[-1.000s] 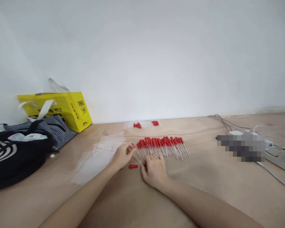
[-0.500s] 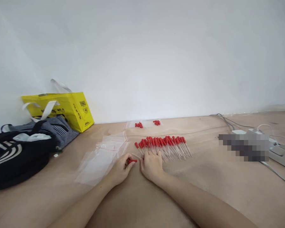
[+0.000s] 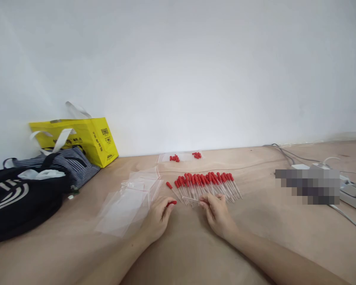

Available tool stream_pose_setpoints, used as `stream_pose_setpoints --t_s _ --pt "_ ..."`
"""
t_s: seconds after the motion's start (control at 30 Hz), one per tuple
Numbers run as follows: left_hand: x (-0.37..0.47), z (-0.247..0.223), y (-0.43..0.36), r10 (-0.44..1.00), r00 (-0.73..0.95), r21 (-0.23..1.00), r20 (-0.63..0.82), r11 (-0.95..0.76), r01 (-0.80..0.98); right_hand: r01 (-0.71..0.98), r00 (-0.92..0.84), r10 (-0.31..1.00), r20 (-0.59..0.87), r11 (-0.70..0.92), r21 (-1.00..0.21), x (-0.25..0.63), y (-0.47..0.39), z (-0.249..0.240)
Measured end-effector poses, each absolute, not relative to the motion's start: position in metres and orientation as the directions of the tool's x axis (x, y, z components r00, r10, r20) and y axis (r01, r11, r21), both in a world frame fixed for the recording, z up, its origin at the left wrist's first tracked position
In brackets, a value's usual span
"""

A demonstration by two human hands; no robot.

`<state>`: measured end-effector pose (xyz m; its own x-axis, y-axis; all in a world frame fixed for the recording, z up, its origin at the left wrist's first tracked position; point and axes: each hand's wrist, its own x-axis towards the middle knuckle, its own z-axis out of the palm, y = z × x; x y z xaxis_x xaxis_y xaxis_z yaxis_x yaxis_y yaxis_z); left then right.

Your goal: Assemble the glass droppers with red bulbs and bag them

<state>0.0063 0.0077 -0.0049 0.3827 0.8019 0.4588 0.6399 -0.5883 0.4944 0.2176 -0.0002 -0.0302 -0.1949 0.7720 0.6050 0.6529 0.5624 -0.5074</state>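
Observation:
My left hand (image 3: 159,215) is closed on a red rubber dropper bulb (image 3: 172,203), whose end pokes out past the fingertips. Between the fingertips of my right hand (image 3: 218,213) is a thin clear dropper tube (image 3: 191,199), pointing left toward the bulb but apart from it. Just beyond both hands lies a row of droppers (image 3: 209,179), red bulbs at the far end and clear tubes toward me. One dropper (image 3: 169,185) rests a little left of that row. Clear zip bags (image 3: 127,206) are spread out left of my left hand.
Loose red bulbs (image 3: 174,158) lie on a clear bag (image 3: 184,157) near the wall. On the left are a yellow bag (image 3: 102,138), a striped bag (image 3: 83,162) and a black bag (image 3: 23,206). A power strip (image 3: 354,194) with cables and a pixelated area are on the right.
My right hand has moved right, away from my left hand, with the clear tube now showing in its fingers. The leftmost dropper now stands out from the row.

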Motion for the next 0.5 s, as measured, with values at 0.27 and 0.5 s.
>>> stream_pose_setpoints --t_s 0.27,0.5 --pt "0.0187 -0.0047 0.0052 0.861 0.369 0.527 0.349 -0.506 0.683 0.670 -0.301 0.735 0.607 0.616 -0.415 0.2183 -0.0060 -0.0241" --pt "0.0178 -0.0046 0.0052 0.877 0.342 0.586 0.336 -0.479 0.653 0.638 -0.339 0.731 0.593 0.641 -0.426 0.2167 -0.0048 -0.0254"
